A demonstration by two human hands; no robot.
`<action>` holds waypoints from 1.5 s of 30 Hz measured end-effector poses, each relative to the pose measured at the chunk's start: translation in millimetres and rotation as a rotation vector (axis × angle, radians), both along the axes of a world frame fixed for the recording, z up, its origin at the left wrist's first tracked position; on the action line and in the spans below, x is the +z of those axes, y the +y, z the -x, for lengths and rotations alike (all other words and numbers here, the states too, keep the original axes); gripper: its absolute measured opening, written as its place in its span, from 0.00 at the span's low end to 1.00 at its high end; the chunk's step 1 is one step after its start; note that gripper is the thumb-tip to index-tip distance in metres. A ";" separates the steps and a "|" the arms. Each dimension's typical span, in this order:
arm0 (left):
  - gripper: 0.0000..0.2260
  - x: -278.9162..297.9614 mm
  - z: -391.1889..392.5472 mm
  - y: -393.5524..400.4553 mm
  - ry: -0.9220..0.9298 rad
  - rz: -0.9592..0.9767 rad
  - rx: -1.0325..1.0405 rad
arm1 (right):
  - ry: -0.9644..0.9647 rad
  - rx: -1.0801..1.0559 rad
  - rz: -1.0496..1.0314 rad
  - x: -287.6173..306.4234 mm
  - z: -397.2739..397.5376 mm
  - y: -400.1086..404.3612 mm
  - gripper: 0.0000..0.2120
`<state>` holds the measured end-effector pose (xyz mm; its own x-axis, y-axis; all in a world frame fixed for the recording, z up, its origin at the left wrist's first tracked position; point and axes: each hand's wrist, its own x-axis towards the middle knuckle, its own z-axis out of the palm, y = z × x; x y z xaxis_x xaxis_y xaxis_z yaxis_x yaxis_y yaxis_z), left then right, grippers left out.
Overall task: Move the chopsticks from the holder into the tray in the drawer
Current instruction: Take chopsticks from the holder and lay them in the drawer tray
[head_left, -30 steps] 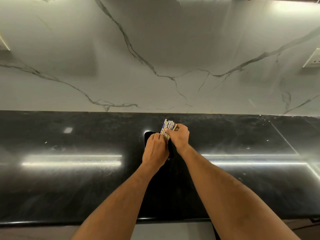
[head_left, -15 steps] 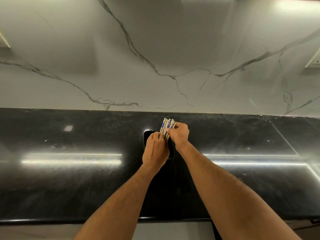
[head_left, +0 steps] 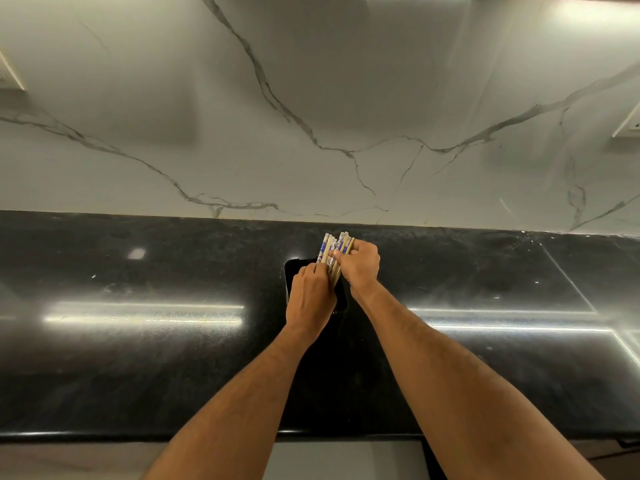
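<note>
A bundle of several chopsticks (head_left: pixel 333 247), pale wood with blue-and-white patterned tops, stands in a black holder (head_left: pixel 291 271) near the middle of the black countertop. My right hand (head_left: pixel 360 266) wraps around the bundle from the right, fingers closed on the patterned ends. My left hand (head_left: pixel 310 296) covers the holder's top and presses against the lower part of the chopsticks. The holder is mostly hidden under both hands. No drawer or tray shows.
The glossy black countertop (head_left: pixel 138 358) runs the full width, with bright light reflections on it. A white marble backsplash (head_left: pixel 311 116) rises behind. Wall outlets sit at far left (head_left: pixel 10 74) and far right (head_left: pixel 628 123). The counter's front edge (head_left: pixel 104 435) lies close to me.
Both hands stay at the holder. My right hand has tightened around the chopstick tops and the bundle sits slightly higher against the counter's back.
</note>
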<state>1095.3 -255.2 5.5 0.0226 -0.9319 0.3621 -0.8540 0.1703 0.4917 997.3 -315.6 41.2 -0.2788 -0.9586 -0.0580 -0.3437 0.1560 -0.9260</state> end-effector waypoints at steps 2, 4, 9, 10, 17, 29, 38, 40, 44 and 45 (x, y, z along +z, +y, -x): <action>0.07 4.1 -0.3 -1.3 0.075 -0.021 -0.001 | 0.002 0.022 0.017 6.0 -0.5 0.8 0.09; 0.05 9.2 -0.5 -2.3 0.144 -0.041 -0.003 | -0.007 0.055 0.045 14.7 -1.2 1.7 0.11; 0.08 25.2 -0.7 -7.5 0.390 -0.141 0.006 | -0.029 0.140 0.143 43.7 -1.2 4.7 0.11; 0.09 31.0 -0.3 -9.1 0.442 -0.146 0.010 | -0.042 0.151 0.163 51.8 -0.5 6.0 0.11; 0.14 88.9 0.3 -0.4 0.883 -0.194 -0.183 | -0.170 0.198 0.300 113.5 11.4 25.9 0.09; 0.12 148.4 7.9 74.1 1.033 -0.150 -0.185 | -0.263 0.209 0.307 175.4 11.9 91.6 0.07; 0.13 155.0 8.4 116.7 1.092 -0.175 -0.144 | -0.425 0.106 0.239 175.4 12.0 135.8 0.05; 0.12 154.7 7.4 123.2 1.088 -0.177 -0.135 | -0.458 0.114 0.234 176.2 11.8 144.3 0.06; 0.12 153.1 7.2 131.7 1.082 -0.173 -0.120 | -0.465 0.114 0.230 179.7 11.0 159.6 0.06; 0.12 152.6 7.6 134.0 1.082 -0.170 -0.115 | -0.461 0.103 0.229 180.5 11.2 162.7 0.06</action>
<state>1087.7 -121.3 158.1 0.1603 -0.9846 0.0699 0.0587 0.0802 0.9950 986.0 -152.9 221.8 -0.1774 -0.9822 0.0622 0.1044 -0.0817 -0.9912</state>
